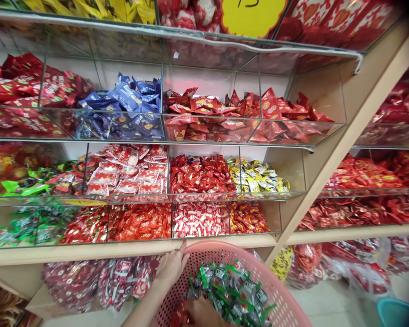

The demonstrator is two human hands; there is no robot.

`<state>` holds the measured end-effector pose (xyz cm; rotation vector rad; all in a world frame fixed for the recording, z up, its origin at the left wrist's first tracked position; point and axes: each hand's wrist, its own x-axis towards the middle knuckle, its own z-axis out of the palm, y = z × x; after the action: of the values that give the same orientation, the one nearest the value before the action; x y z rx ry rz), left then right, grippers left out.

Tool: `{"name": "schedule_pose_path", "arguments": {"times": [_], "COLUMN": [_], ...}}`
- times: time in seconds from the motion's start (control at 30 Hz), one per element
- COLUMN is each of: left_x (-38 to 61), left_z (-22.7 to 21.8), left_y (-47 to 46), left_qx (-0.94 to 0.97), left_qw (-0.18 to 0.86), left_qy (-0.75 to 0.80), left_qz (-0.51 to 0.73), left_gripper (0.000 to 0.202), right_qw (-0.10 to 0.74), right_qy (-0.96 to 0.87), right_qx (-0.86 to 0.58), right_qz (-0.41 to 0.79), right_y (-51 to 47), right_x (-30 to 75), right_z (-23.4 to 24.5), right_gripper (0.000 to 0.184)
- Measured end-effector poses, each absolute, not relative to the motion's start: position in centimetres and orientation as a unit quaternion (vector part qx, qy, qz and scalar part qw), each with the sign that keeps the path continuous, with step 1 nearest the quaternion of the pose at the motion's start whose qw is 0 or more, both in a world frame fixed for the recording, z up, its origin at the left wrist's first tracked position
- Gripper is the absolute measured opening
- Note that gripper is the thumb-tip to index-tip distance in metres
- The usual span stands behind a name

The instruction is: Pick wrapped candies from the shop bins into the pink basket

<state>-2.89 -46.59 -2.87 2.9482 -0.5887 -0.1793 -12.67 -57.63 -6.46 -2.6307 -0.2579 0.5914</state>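
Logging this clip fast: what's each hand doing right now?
Left hand: open, fingers spread against the rim of the pink plastic basket.
Right hand: down among the green-and-silver wrapped sweets; whether it holds any cannot be told.

2 hands [172,268] show at the bottom centre of the frame, at 1 pink plastic basket [218,250] holding green-and-silver sweets [230,290], too many to count. The lowest row of the central rack has 5 glass bins [139,240]; the row above has perhaps 4, its left end being hard to read. Top centre has 1 yellow price sign [250,18]; the lower right corner has 1 teal tub [395,313].
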Motion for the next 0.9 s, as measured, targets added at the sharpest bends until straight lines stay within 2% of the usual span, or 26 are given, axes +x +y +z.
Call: {"name": "schedule_pose_path", "arguments": {"times": [0.1, 0.17, 0.3, 0.37, 0.43, 0.53, 0.7, 0.9], "left_x": [-2.8, -2.8, -2.7, -2.6, -2.6, -2.6, -2.4, -2.2], "left_z": [-2.9, -2.9, -3.1, -3.3, -3.4, -3.6, -3.9, -4.2], "left_y": [-46.6, -46.6, -46.6, -46.6, -46.6, -46.5, -46.4, -46.4], "left_qx": [0.977, 0.977, 0.976, 0.975, 0.976, 0.977, 0.977, 0.977], "left_qw": [0.065, 0.057, 0.050, 0.052, 0.053, 0.056, 0.061, 0.058], "left_qy": [-0.197, -0.194, -0.204, -0.208, -0.204, -0.200, -0.198, -0.200], "left_qz": [-0.058, -0.060, -0.061, -0.052, -0.045, -0.044, -0.048, -0.044], "left_gripper": [0.051, 0.051, 0.049, 0.048, 0.049, 0.050, 0.050, 0.049], "right_qw": [0.184, 0.183, 0.247, 0.249, 0.227, 0.138, -0.011, -0.041], "right_qy": [-0.089, -0.115, -0.160, -0.161, -0.169, -0.142, -0.061, -0.044], "right_qx": [-0.951, -0.957, -0.956, -0.953, -0.948, -0.952, -0.968, -0.969], "right_qz": [0.233, 0.191, 0.004, -0.064, -0.149, -0.231, -0.243, -0.238], "right_y": [-57.6, -58.2, -60.7, -62.3, -63.9, -66.1, -68.3, -68.3], "right_x": [-11.9, -11.5, -10.6, -9.7, -8.0, -4.3, 1.5, 4.5], "right_z": [-5.6, -3.0, 5.9, 10.8, 15.0, 19.4, 22.1, 22.0], "right_gripper": [0.036, 0.034, 0.016, 0.016, 0.018, 0.019, 0.027, 0.027]}}
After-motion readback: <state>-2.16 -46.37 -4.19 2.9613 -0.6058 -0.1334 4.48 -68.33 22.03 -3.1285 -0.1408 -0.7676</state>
